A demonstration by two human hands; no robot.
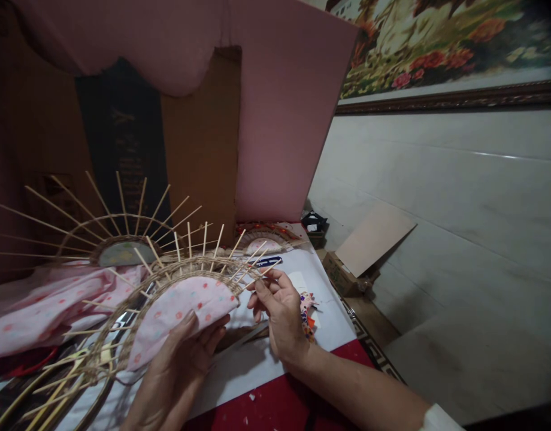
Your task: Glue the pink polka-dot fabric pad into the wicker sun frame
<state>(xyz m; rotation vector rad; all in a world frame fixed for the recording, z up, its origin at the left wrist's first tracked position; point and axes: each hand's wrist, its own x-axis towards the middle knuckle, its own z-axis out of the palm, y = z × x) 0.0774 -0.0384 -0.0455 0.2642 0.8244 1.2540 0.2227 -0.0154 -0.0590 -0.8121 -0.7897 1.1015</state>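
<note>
A half-round piece [183, 308] covered in pink dotted cloth has thin wooden sticks fanning out from its curved edge, with twine woven between them. My left hand [179, 365] grips it from below, thumb lying on the cloth. At its right end, my right hand [279, 314] is closed with thumb and fingertips pinched at the outer woven twine [244, 269], beside the last sticks. The pinched bit is mostly hidden by the fingers. Behind it on the left stands a larger stick fan [123, 251] with a grey half-round centre.
Pink dotted cloth [69, 299] lies bunched at left. A dark blue cutter-like tool [265, 261], another small fan [263, 244] and colourful scraps [308, 308] lie on the white-topped table [320, 281]. A pink-edged cardboard panel [279, 120] stands behind; a box [342, 272] sits by the wall.
</note>
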